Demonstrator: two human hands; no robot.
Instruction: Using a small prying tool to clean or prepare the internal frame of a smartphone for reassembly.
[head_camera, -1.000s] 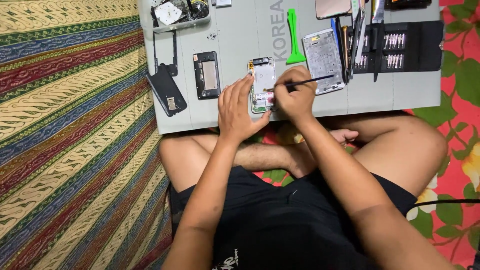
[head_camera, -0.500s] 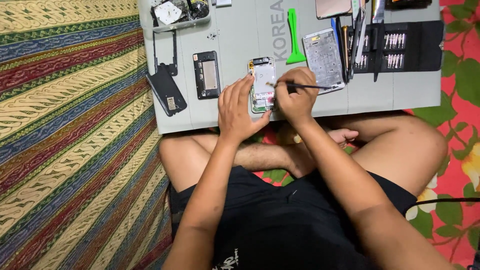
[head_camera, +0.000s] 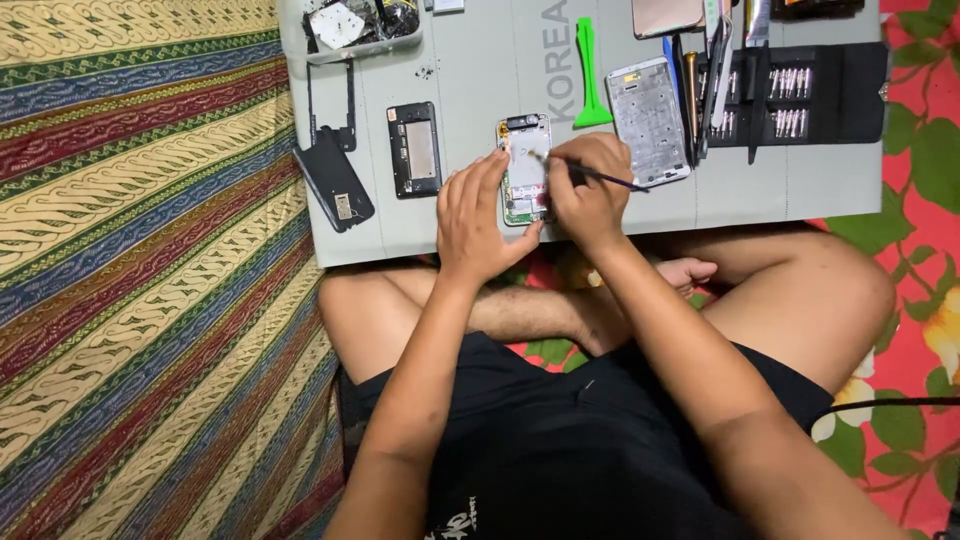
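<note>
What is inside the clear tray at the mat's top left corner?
The clear tray holds a jumble of small dark and pale phone parts. Their exact kinds cannot be told, and the frame edge hides its far side.

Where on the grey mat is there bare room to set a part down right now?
The grey mat is bare between the black frame piece and the open phone, and along its near right edge below the bit case. It is crowded from the green pry tool to the silver frame, and round the left hand and right hand.
</note>
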